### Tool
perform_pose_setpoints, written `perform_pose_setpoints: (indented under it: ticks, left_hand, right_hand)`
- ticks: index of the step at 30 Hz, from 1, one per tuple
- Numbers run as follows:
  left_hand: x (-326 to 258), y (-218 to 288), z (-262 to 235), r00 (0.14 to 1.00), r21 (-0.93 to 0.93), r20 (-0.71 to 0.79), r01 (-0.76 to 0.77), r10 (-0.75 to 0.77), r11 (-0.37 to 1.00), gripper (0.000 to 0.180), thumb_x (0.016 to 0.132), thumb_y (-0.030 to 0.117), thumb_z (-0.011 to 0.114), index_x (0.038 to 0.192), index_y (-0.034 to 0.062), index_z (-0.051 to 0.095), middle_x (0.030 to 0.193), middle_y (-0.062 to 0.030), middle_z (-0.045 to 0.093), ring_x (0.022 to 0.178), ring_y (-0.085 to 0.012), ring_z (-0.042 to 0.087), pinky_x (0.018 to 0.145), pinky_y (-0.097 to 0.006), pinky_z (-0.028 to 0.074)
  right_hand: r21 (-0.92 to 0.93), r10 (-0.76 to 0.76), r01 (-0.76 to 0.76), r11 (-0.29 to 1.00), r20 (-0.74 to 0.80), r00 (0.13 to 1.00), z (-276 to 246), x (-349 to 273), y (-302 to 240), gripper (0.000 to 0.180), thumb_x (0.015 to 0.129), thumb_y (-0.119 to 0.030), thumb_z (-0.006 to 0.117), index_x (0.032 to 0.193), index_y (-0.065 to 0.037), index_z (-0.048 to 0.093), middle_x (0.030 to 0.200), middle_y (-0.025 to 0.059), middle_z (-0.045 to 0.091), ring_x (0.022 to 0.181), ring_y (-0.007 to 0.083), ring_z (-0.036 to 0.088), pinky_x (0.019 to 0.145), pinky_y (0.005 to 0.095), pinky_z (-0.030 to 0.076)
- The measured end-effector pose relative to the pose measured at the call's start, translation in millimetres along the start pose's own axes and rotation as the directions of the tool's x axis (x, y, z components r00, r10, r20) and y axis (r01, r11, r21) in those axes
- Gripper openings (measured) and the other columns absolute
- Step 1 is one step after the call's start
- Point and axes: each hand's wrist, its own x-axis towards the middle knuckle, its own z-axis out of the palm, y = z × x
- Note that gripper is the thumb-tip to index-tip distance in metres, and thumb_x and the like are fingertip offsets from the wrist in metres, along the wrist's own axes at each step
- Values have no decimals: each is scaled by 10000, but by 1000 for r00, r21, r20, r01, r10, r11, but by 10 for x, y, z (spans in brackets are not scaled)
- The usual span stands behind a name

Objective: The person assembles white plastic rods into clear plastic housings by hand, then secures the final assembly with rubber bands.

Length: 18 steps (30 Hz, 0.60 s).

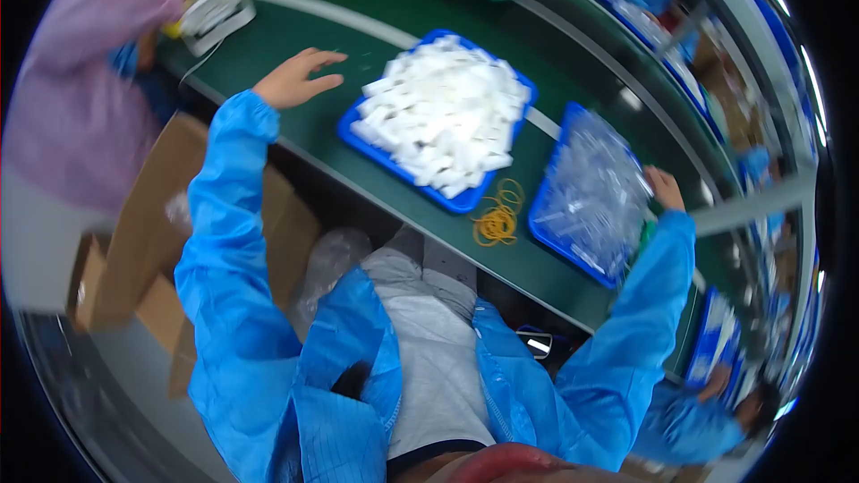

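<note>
My left hand hovers with fingers spread over the green belt, just left of a blue tray heaped with small white plastic parts. It holds nothing. My right hand rests at the far right edge of a second blue tray filled with clear plastic bags; whether its fingers grip a bag is not visible. Both arms wear blue smock sleeves.
Yellow rubber bands lie between the two trays. Cardboard boxes stand at my lower left. A person in a pink smock works at the left, another in blue at the lower right. More trays sit far along the belt.
</note>
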Motion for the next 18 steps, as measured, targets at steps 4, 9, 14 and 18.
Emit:
perform_pose_setpoints:
  ticks: [4,9,14,18]
  left_hand:
    - [-562,-354,167,983,-114,-175,39,-59,993,466,854,308,577,1259,101,479,1165,-181,471,1080,-296,488,904,-370,419]
    - [-1144,-368,435,935,-252,-352,-56,-38,966,355,834,179,603,1180,118,553,1073,-97,517,966,-237,513,792,-300,444]
    - [-1417,-443,275,860,-313,-482,6,-164,950,280,825,108,602,1105,95,606,1052,-77,523,937,-184,521,744,-298,462]
    - [-831,-380,39,889,-362,-435,-28,-142,932,323,821,109,605,1144,102,585,1076,-84,515,962,-184,536,768,-296,470]
  right_hand:
    - [-111,145,-143,984,16,989,-25,81,-64,539,861,-565,459,1223,-176,555,1100,37,599,962,143,540,750,319,417]
    - [-268,-47,24,963,-77,996,-522,-69,-112,525,885,-519,450,1252,-152,530,1116,62,585,930,157,541,731,286,421]
    - [-285,-318,287,915,-67,946,-152,-267,-1310,394,935,-321,470,1186,-30,556,1096,95,603,1019,171,543,905,276,391]
    - [-303,-445,408,861,-61,893,443,-1047,-2532,303,927,-199,489,1151,-9,564,1101,91,600,1040,169,534,907,279,391]
